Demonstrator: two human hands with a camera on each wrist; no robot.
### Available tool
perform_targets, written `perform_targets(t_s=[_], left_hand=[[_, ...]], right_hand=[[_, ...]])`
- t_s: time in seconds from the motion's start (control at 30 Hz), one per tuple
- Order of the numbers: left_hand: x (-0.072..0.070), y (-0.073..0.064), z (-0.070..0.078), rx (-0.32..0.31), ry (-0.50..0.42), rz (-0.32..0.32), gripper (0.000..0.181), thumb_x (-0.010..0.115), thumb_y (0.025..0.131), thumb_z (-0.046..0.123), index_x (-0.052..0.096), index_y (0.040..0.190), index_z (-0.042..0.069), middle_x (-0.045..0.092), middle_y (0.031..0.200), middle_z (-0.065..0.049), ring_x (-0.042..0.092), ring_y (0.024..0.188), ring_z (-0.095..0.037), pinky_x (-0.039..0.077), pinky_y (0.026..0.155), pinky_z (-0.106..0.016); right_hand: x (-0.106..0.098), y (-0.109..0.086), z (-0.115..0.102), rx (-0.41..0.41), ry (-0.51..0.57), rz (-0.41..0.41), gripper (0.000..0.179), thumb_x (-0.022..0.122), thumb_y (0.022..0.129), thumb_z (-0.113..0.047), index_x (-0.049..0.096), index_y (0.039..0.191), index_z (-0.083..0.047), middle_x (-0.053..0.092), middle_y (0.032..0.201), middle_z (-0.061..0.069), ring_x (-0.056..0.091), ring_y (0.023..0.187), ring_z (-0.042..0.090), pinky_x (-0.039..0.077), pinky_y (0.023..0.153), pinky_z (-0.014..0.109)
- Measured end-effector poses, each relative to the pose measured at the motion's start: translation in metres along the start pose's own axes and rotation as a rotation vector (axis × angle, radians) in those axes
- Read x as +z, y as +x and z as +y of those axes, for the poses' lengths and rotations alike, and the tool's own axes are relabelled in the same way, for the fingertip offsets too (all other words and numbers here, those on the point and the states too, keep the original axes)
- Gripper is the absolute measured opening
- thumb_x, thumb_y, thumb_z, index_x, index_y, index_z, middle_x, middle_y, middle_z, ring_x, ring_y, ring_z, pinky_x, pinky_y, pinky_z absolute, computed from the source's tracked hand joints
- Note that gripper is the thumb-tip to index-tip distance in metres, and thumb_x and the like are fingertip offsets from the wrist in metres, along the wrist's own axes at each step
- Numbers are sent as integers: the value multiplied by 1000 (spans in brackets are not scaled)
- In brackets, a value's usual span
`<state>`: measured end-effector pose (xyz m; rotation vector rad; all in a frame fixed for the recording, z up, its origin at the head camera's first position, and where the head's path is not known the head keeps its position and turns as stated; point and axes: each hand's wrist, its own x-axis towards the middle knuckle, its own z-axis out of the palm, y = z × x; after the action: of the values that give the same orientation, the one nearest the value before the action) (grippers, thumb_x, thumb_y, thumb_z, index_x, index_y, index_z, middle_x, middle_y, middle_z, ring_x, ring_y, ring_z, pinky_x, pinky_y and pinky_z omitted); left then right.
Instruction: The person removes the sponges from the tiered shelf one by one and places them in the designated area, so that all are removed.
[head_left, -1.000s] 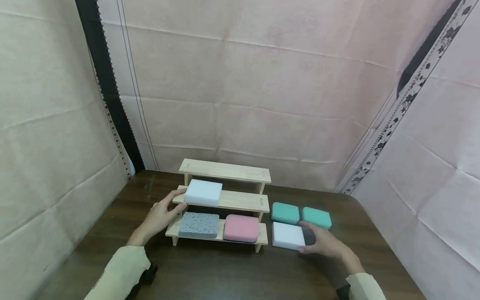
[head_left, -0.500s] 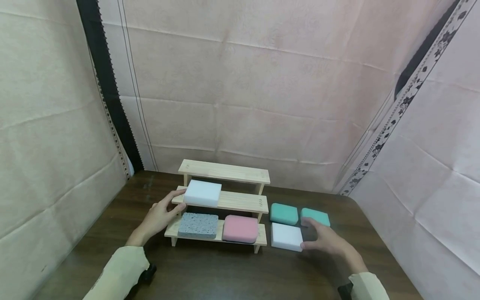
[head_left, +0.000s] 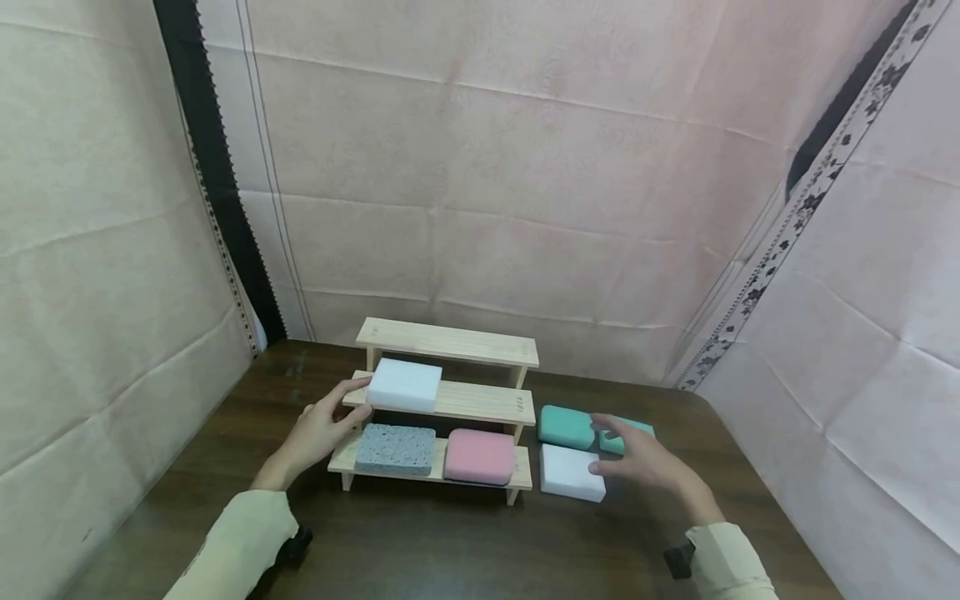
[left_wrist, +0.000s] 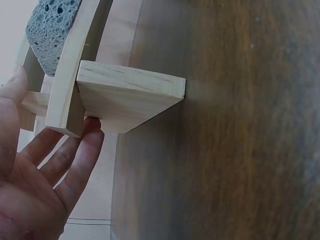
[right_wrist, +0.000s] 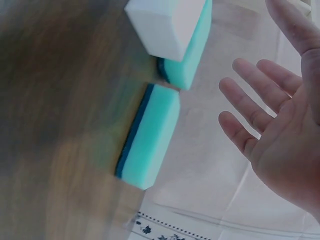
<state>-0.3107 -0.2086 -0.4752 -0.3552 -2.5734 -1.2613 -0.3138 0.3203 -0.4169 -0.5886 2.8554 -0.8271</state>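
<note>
A three-step wooden stand (head_left: pixel 480 402) rises from the table. My left hand (head_left: pixel 318 433) holds the left end of its middle step between thumb and fingers, right beside a white sponge (head_left: pixel 405 385) lying there. In the left wrist view, part of my fingers is hidden behind the wood. My right hand (head_left: pixel 645 458) hovers over the sponges to the stand's right, fingers spread, holding nothing. Below it lies a second white sponge (head_left: pixel 568 473), my thumb overlapping its right edge. Two green scrub sponges, one left (head_left: pixel 564 427) and one right (right_wrist: pixel 152 135), lie behind it; my fingers partly cover the right one.
On the lowest step sit a speckled blue-grey sponge (head_left: pixel 395 450) and a pink sponge (head_left: pixel 480 457) with a dark underside. The top step (head_left: pixel 450 340) stands at the back. Pale cloth (head_left: pixel 510 167) hangs behind and on both sides of the brown table (head_left: pixel 420 550).
My right hand has drawn off the white sponge's right side and moved up and back, toward the green sponges. My left hand has stayed at the stand.
</note>
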Motion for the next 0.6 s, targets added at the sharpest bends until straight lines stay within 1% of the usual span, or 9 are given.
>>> perform_targets(t_s=[0.17, 0.37, 0.47, 0.6], left_hand=[[-1, -2, 2, -17, -7, -10, 56, 56, 100, 51, 41, 151, 33, 42, 154, -16, 60, 117, -38, 49, 89, -59], [2, -2, -1, -16, -17, -9, 55, 57, 100, 49, 41, 151, 35, 45, 152, -15, 61, 116, -36, 48, 89, -60], [2, -2, -2, -17, -12, -8, 55, 56, 100, 50, 41, 151, 35, 45, 152, -15, 60, 117, -36, 48, 89, -61], [1, -2, -2, -17, -3, -3, 56, 56, 99, 53, 42, 151, 35, 51, 147, -15, 62, 113, -33, 49, 88, -60]], right_hand=[[0, 8, -11, 0, -13, 10, 83, 80, 85, -41, 40, 151, -11, 54, 142, 15, 49, 130, 42, 45, 96, 60], [2, 14, -23, 2, -34, 28, 81, 81, 84, -43, 42, 150, -16, 55, 142, 10, 51, 127, 38, 47, 93, 57], [4, 16, -30, -18, -47, 33, 81, 80, 84, -45, 43, 150, -15, 54, 143, 9, 51, 128, 37, 47, 94, 57], [5, 21, -38, -41, -63, 48, 80, 79, 84, -48, 45, 149, -16, 55, 142, 9, 52, 128, 34, 47, 94, 56]])
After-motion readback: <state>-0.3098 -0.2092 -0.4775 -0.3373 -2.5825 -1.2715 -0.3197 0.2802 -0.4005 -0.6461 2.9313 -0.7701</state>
